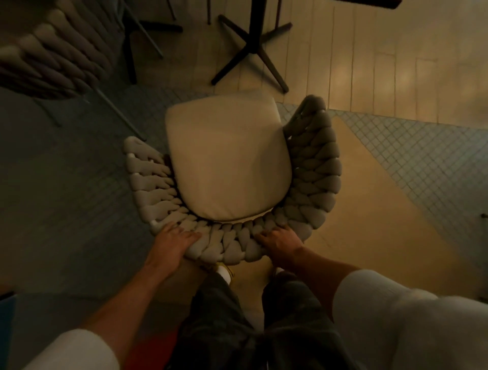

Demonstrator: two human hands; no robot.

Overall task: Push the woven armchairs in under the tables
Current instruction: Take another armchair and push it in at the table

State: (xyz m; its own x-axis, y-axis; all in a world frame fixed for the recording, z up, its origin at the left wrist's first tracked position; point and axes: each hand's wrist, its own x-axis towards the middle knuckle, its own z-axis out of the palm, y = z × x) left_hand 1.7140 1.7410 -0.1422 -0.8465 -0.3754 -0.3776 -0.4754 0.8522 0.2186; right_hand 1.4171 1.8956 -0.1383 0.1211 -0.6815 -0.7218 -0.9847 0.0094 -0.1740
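Note:
A woven armchair (311, 185) with a thick braided grey back and a cream seat cushion (227, 161) stands directly below me, its open front facing away. My left hand (171, 241) grips the left part of the curved backrest. On the right part of the same backrest my right hand (280, 241) is closed over the weave. Beyond the chair's front stands a table's dark cross-shaped base (253, 50); a sliver of its dark top (367, 3) shows at the upper edge.
A second woven armchair (55, 52) with thin metal legs stands at the upper left. The floor is pale planks ahead and grey diamond-pattern tiles (422, 158) around the chair. My dark trousers and shoes are right behind the chair back.

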